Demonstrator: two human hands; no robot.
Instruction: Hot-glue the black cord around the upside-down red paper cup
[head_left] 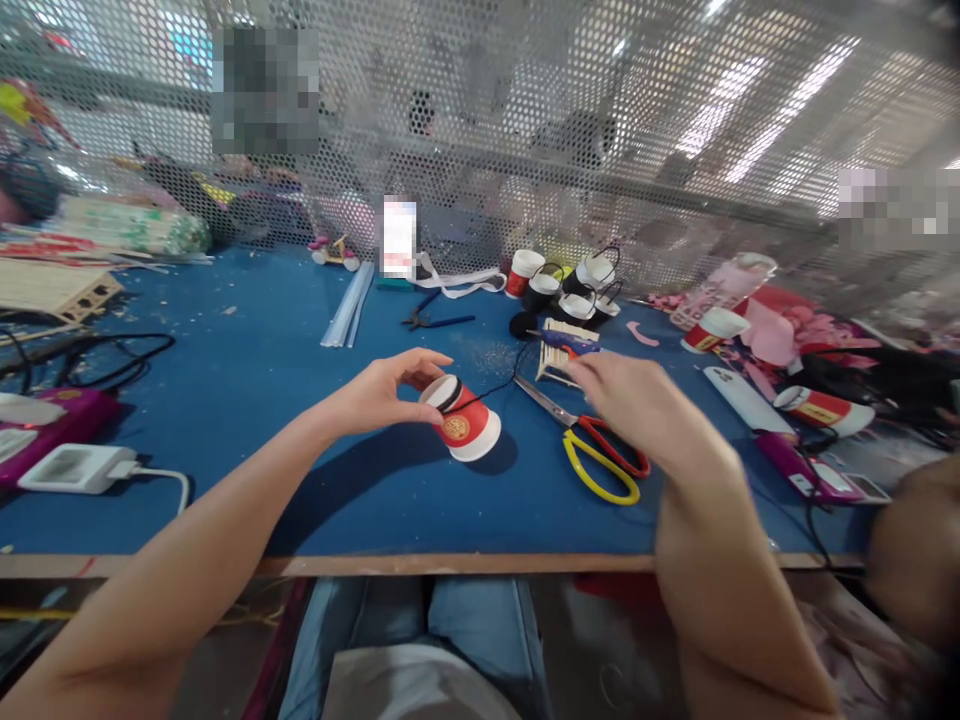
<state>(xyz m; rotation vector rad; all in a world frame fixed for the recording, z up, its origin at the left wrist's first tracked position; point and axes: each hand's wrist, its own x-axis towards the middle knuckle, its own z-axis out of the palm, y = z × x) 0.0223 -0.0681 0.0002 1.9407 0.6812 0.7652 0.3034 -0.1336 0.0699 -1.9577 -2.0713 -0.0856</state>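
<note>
From my end I see the brown front edge (465, 565) of the counter (225, 370) running straight across, and the perforated metal screen (480, 120) bounding the back. My widest room to move is the blue surface left of the left hand (397, 393); a second stretch lies between the red cup (471, 425) and the front edge. On the right, things crowd together.

The left hand grips the red cup, thumb and fingers around its upper end, and holds it tilted near mid-counter. A round gold emblem marks its side, too small for me to read. The lettering on the pink bottle (712, 292) I can't make out either.

The right hand (592, 375) has its fingers curled at the blue glue gun (559, 340); blur keeps me from telling how firmly they close. Just below that hand lie the scissors (568, 418), red and yellow handles toward me, tips near the black cord (504, 390) that runs from the cup. A small stick frame (551, 360) sits under the gun. Further back I have pliers (450, 321), clear sticks (349, 305) and a cluster of black-handled cups (541, 292). A purple power strip (817, 475) and cables hem in the right side.
</note>
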